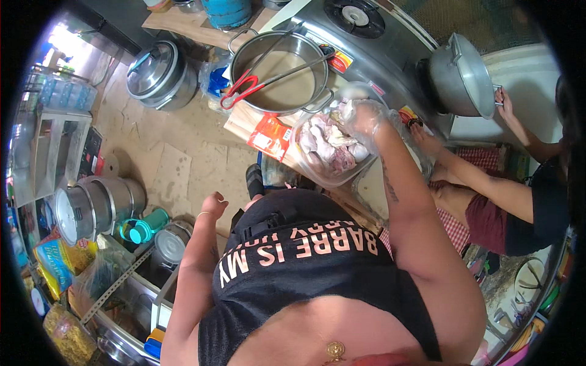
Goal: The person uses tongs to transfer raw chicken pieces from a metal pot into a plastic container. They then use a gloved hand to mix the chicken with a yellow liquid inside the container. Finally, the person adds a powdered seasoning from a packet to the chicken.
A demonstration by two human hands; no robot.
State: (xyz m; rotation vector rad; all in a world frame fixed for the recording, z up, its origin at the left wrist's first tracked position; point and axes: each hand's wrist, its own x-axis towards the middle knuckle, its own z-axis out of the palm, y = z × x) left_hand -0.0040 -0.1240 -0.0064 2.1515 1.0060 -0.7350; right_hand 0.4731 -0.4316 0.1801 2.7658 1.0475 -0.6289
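My right hand (366,120), in a clear plastic glove, reaches into a clear plastic tub (316,180) of raw chicken pieces (322,142). It touches the chicken at the tub's far right; its fingers are partly hidden, so a grip cannot be made out. Low at my left side hangs my left hand (214,204), fingers curled, nothing visible in it. A red packet (271,137) lies on the wooden board (238,120) beside the tub. Behind it stands a large steel pot (279,107) of cloudy liquid (286,68), with red-handled tongs (242,89) resting across its rim.
Another person's hand (423,137) is at a gas stove (366,57) knob; their other hand (503,103) holds the handle of a tilted aluminium pot (460,78). A lidded pot (158,75) stands on the floor. More pots (98,206) and a sink (123,311) are at left.
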